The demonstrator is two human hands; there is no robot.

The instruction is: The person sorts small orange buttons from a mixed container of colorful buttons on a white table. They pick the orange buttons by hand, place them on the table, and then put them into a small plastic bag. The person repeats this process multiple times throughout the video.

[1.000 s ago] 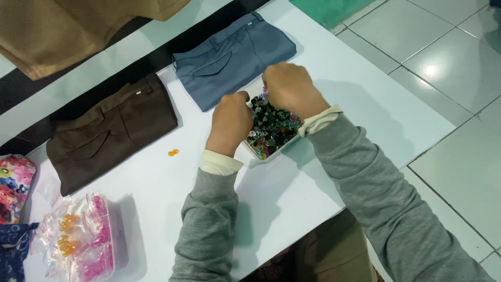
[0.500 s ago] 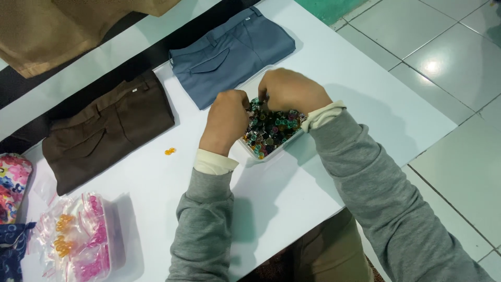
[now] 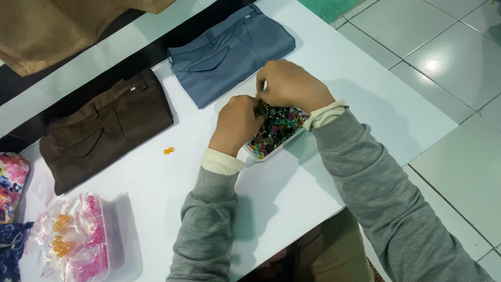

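Beads, mixed colours, in shallow tray (image 3: 259, 155): directly beneath both hands, left hand (image 3: 236, 124) and right hand (image 3: 292, 86) meeting fingertip-to-fingertip, grip contents indiscernible.

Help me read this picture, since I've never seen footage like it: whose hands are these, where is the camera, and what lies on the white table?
The camera sits on a person's head and looks down, so the grey-sleeved arms are that person's own. The left hand and right hand meet over a small tray of mixed coloured beads, fingertips pinched close together at its far edge. Whatever they pinch is too small to make out. On the white table lie folded blue-grey trousers and folded brown trousers, a tiny orange piece on its own, and clear zip bags of pink and orange pieces in a clear box at the left. A tan cloth lies at the far edge.
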